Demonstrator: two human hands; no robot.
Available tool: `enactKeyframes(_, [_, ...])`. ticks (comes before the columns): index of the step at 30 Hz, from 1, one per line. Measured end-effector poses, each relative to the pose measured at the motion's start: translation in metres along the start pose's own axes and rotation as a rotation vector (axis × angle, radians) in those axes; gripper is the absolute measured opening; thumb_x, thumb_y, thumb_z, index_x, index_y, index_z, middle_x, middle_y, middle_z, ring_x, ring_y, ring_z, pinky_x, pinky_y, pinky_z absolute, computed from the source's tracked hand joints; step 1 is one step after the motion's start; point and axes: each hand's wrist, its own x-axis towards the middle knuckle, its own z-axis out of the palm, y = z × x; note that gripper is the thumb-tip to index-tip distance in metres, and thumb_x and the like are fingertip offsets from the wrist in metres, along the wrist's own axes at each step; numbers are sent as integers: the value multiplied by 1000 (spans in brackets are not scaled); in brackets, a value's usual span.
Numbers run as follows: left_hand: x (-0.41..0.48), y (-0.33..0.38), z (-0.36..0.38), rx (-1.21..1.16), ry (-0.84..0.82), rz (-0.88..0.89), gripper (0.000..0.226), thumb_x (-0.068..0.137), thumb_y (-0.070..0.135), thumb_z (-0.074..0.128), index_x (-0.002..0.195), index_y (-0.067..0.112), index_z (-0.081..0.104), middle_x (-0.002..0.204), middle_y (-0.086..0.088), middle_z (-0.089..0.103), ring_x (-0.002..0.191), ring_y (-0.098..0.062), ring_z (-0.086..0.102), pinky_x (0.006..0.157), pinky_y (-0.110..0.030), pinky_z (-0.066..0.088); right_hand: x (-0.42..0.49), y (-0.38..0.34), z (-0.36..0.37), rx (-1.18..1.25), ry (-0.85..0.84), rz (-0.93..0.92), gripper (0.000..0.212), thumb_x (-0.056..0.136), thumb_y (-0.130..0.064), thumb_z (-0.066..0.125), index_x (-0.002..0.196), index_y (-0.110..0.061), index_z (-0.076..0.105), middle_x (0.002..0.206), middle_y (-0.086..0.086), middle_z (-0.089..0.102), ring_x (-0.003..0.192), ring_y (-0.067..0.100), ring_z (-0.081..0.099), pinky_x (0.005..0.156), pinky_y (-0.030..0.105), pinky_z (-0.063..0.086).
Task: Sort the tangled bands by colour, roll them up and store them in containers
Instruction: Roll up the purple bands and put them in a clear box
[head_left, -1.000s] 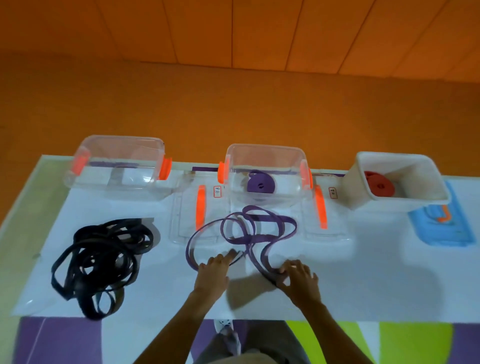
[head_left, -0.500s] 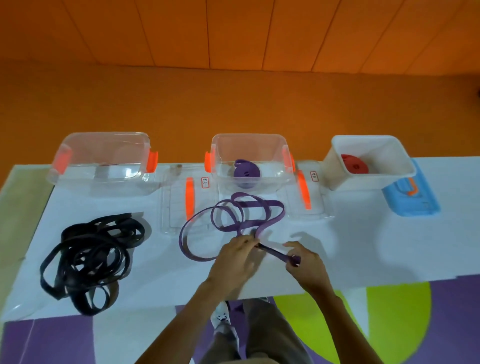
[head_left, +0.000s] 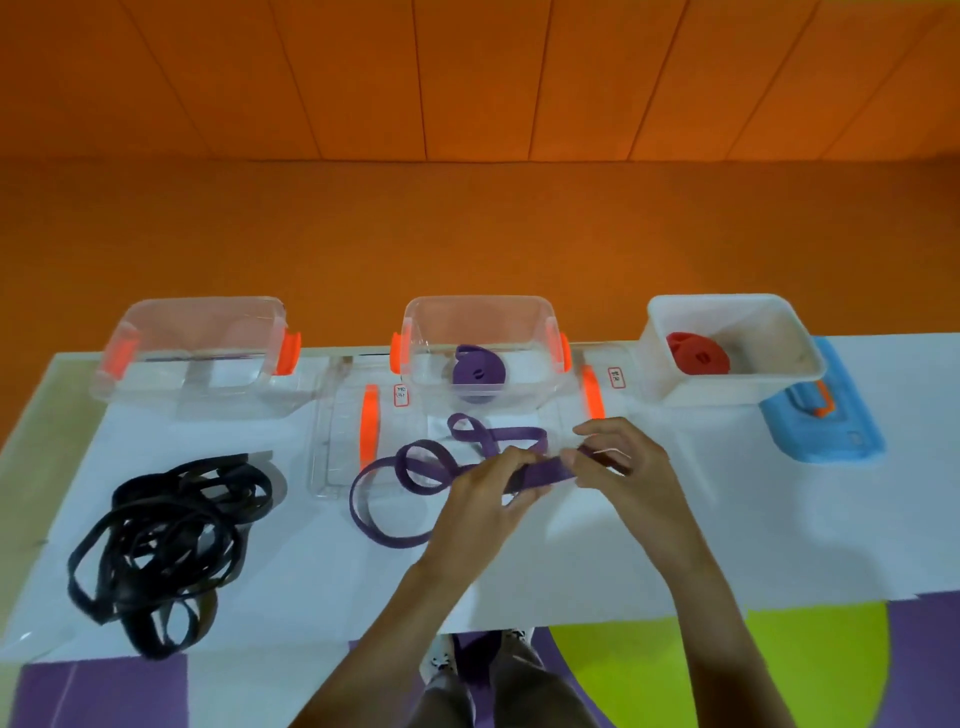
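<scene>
Over on the left, the black bands (head_left: 166, 540) are lying in one big tangle on the white table (head_left: 701, 545), near its front edge. Behind them, the left clear container (head_left: 171, 395) with orange clips is standing open at the back edge. Moving across, a clear lid (head_left: 337, 452) with an orange handle is lying flat, and the purple band (head_left: 387, 530) is sprawling in loose loops just right of it, one loop overlapping the lid's corner.

Now the centre: the left hand (head_left: 483, 499) is pinching the purple band between thumb and fingertips, lifting a flat stretch of it off the table. Behind the hands, the middle clear container (head_left: 524, 395) is holding a purple roll (head_left: 478, 371), already wound up. The right hand (head_left: 623, 467) is gripping the same raised stretch, fingers curled around its end, just beside the left fingertips.

A second clear lid (head_left: 592, 395) is resting behind the right hand. Further right, the white container (head_left: 717, 389) is holding a red roll (head_left: 698, 356), and a blue lid (head_left: 826, 431) is lying beside it at the far right.
</scene>
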Motion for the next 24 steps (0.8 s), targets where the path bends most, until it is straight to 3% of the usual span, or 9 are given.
enactKeyframes(3, [7, 3, -1, -15, -6, -1, 28, 91, 26, 83, 116, 21, 70, 103, 9, 81, 94, -3, 77, 89, -24, 60, 10, -8, -9, 61, 6, -11, 23, 83, -8, 89, 91, -25, 76, 87, 0, 78, 85, 13, 77, 73, 19, 59])
enactKeyframes(7, [17, 21, -4, -99, 69, -2, 36, 86, 28, 88, 117, 29, 71, 109, 35, 72, 99, 8, 71, 85, -6, 50, 24, -22, -14, 238, -30, 52, 20, 83, -2, 87, 92, -14, 74, 83, 13, 77, 83, 29, 79, 70, 29, 63])
enactKeyframes(10, [27, 34, -11, -195, 225, 12, 34, 84, 27, 89, 114, 20, 76, 107, 22, 76, 98, -5, 74, 75, -7, 51, 32, -39, -15, 338, -92, 57, 26, 76, -15, 92, 92, -11, 72, 89, 19, 77, 84, 36, 79, 71, 31, 63])
enactKeyframes(12, [33, 46, -16, -204, 320, 77, 29, 85, 24, 88, 111, 18, 77, 106, 16, 78, 96, -9, 75, 74, -14, 55, 38, -54, -14, 366, -139, 38, 27, 75, -16, 95, 89, -12, 72, 88, 16, 78, 82, 34, 79, 70, 31, 63])
enactKeyframes(15, [40, 67, -27, -240, 434, 172, 24, 85, 27, 87, 105, 16, 79, 108, 12, 78, 103, -18, 76, 84, -33, 62, 45, -79, -10, 421, -198, 34, 23, 72, -21, 92, 84, -16, 73, 86, 15, 78, 76, 30, 78, 68, 29, 62])
enactKeyframes(19, [49, 85, -38, -458, 465, 119, 19, 85, 23, 87, 102, 18, 81, 108, 2, 79, 99, -33, 76, 83, -53, 64, 48, -106, -6, 458, -246, 5, 36, 67, -30, 92, 91, -13, 72, 93, 18, 79, 79, 24, 77, 68, 26, 60])
enactKeyframes(21, [53, 92, -44, -485, 504, 114, 21, 84, 17, 87, 103, 24, 81, 105, 2, 80, 97, -32, 77, 85, -46, 64, 50, -111, -4, 421, -248, 20, 37, 66, -38, 93, 90, -18, 73, 96, 15, 79, 81, 20, 76, 68, 23, 59])
enactKeyframes(24, [54, 93, -49, -440, 553, 157, 17, 85, 25, 87, 101, 29, 81, 103, 7, 81, 99, -24, 78, 86, -28, 61, 52, -108, 4, 486, -308, 98, 27, 71, -37, 92, 87, -21, 79, 95, 10, 78, 80, 15, 72, 72, 23, 59])
